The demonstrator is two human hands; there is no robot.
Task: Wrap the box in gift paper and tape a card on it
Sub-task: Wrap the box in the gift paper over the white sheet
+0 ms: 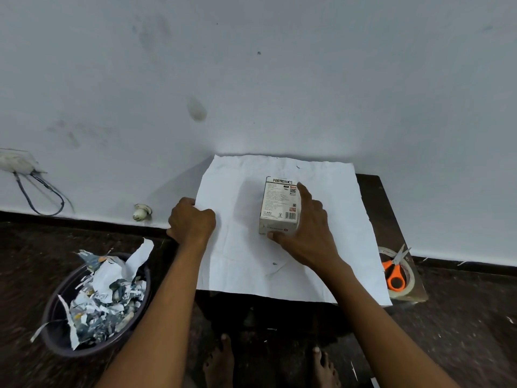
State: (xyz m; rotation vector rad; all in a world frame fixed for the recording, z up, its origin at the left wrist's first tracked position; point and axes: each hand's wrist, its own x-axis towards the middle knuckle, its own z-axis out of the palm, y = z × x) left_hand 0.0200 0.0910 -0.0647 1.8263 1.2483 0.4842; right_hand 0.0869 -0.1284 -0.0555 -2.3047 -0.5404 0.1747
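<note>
White gift paper lies spread beneath both hands, its edge gripped by the curled left hand, while the right hand clasps the box standing mid-sheet, scissors farther right.

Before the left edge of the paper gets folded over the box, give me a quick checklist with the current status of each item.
1. Box lies on the paper: ok, roughly mid-sheet.
2. Right hand steadies the box: ok, fingers along its right side, thumb at its near end.
3. Left hand has the paper's left edge: ok, fingers curled over that edge.
4. Paper wide enough to go round the box: cannot tell.
5. Tape and scissors at hand: ok, on the table's right edge, scissors resting on the roll.
6. Card ready: not ok, none in view.
</note>
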